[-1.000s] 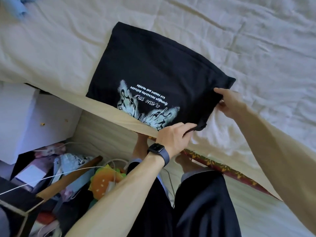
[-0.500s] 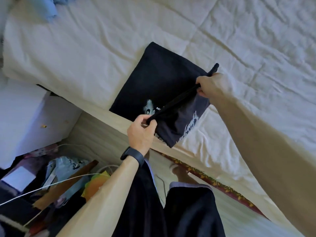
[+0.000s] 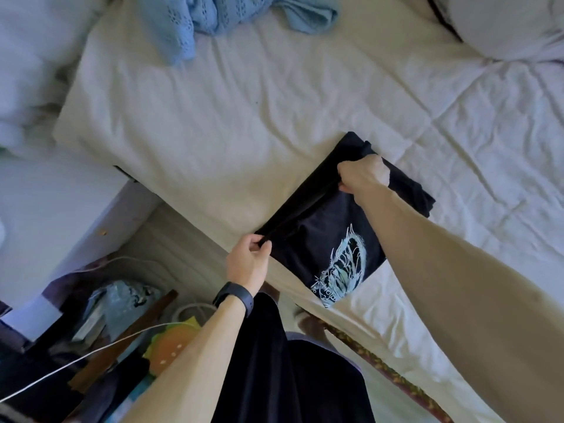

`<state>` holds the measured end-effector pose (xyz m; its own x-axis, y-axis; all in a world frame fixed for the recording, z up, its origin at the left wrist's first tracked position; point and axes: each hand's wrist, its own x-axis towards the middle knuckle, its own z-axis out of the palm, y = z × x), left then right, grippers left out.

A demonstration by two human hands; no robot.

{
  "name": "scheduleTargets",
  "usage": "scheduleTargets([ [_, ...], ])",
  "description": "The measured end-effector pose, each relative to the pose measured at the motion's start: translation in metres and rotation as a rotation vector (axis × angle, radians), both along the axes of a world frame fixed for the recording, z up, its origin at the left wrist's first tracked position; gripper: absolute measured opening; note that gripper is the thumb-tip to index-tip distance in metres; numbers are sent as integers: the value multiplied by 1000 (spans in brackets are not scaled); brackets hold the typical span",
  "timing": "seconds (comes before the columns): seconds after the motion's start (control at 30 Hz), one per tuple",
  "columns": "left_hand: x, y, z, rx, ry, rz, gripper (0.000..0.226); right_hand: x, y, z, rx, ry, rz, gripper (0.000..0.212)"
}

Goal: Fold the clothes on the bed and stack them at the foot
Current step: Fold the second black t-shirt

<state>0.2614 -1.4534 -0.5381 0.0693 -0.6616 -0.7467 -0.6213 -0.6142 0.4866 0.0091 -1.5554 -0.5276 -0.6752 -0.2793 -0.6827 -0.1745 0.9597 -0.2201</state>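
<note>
A black T-shirt point(image 3: 317, 242) with a pale blue butterfly print lies folded at the near edge of the white bed point(image 3: 244, 132). My left hand point(image 3: 248, 264) pinches its near-left corner at the mattress edge. My right hand point(image 3: 364, 175) grips the far corner of the same folded edge, so the cloth is stretched taut between the two hands. The printed half hangs down toward me over the bed's side. A crumpled light blue knitted garment point(image 3: 213, 16) lies unfolded at the far side of the bed.
A grey pillow point(image 3: 503, 25) sits at the far right. A white cabinet point(image 3: 55, 215) stands left of the bed. Below it the floor holds clutter: a burger-shaped cushion point(image 3: 174, 346), bags, a white cable and a wooden stick. A patterned rug edge point(image 3: 381, 367) runs along the bed.
Both hands lifted the shirt's near edge and carried it over, folding the shirt in half. The print now faces me on the hanging flap. The view has shifted, showing the blue garment and pillow.
</note>
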Motion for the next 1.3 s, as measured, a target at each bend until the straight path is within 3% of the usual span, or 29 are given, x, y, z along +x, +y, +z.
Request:
scheduleTargets([
  [0.23,-3,-18,-4,20,-47,-42,7,-1,-10,-9,-70,-31,-204,8],
  [0.33,-2,-25,-9,63,-84,-133,6,12,-12,-2,-298,-227,-439,6],
  [0.43,-2,-34,-9,116,-124,-234,8,22,2,14,-470,-441,-469,13],
  [0.5,-1,-39,-6,163,-154,-331,12,25,28,25,-527,-482,-500,16],
  [0.63,-6,-47,-2,118,-253,-524,16,30,109,33,-453,-309,-665,14],
  [0.73,-12,-47,-2,19,-251,-507,28,36,177,29,-290,-116,-714,10],
  [0.8,-14,-43,-1,21,-155,-430,39,40,215,25,-159,-66,-685,32],
  [0.9,-13,-35,2,80,-47,-344,50,52,252,16,-116,-279,-707,53],
  [0.97,-16,-32,4,52,2,-320,53,63,266,6,-141,-436,-713,50],
  [1.03,-24,-34,5,36,42,-313,58,71,273,-2,-186,-470,-674,46],
  [1.17,-37,-43,-4,87,-82,-503,73,77,279,-12,-305,-491,-639,35],
  [1.23,-35,-46,-12,84,-153,-588,65,80,284,-18,-307,-489,-614,28],
  [1.3,-27,-45,-14,45,-180,-669,41,86,289,-22,-364,-448,-652,27],
])
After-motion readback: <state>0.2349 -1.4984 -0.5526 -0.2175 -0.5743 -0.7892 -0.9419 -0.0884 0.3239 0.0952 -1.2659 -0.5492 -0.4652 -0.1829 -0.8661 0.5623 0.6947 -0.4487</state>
